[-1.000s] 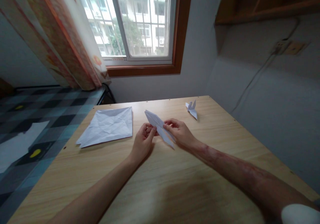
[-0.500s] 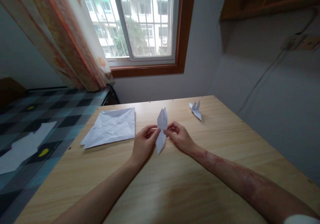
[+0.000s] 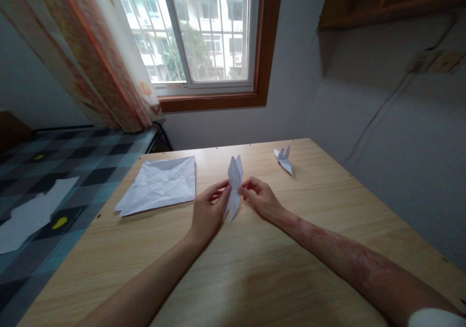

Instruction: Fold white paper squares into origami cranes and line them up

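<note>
A slim piece of folded white paper (image 3: 235, 172) is held upright above the middle of the table, with pointed flaps at its top and bottom. My left hand (image 3: 210, 204) pinches its left edge near the middle between thumb and fingers. On the other side, my right hand (image 3: 261, 198) grips the right edge with thumb and bent fingers. The two upper points stand apart, and so do the lower ones. Both sets of fingertips partly hide behind the paper.
Creased white paper sheets (image 3: 160, 183) lie at the left of the wooden table (image 3: 313, 268). A finished-looking paper crane (image 3: 283, 160) rests at the back right. More white paper (image 3: 36, 215) is on the checked bed (image 3: 87, 174). A window (image 3: 214, 35) is behind.
The folded paper's flaps have spread: its upper points and lower points now show a gap between them. Both hands keep hold in about the same place.
</note>
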Tool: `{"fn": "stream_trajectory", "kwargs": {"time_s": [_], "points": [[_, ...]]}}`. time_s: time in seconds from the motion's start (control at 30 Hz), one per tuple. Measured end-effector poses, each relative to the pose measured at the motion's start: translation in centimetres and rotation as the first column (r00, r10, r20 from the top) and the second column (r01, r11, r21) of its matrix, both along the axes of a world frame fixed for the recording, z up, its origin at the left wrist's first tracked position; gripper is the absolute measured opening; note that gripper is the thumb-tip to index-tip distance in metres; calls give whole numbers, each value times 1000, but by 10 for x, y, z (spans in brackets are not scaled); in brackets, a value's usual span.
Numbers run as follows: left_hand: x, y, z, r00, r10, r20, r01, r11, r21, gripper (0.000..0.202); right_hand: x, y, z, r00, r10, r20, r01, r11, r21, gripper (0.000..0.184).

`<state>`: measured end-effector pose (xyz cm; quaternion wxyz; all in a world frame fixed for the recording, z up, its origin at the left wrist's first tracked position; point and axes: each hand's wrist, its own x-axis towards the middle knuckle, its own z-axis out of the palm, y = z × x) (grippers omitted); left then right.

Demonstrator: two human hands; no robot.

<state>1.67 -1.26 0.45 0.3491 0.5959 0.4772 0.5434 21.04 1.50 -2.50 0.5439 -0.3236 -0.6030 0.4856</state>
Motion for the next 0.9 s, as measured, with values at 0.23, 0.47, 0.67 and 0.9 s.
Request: {"fn": "stream_trajectory", "kwargs": {"time_s": [0.23,0.47,0.67,0.9], "points": [[3,-5,2,999,49,-16,-47,995,93,30,-1,-2,2,1000,-6,-5,6,1000,6,29],[0,-4,6,973,123,-195,-57,949,311,13,-1,-4,7,1000,-5,7,5,1000,-11,29],[1,-8,8,962,81,-262,-34,983,180,12,-1,-9,12,989,-26,145,18,998,52,22],[1,-9,7,956,29,-291,44,970,240,16,-2,-12,11,977,-133,167,119,989,90,22]]}}
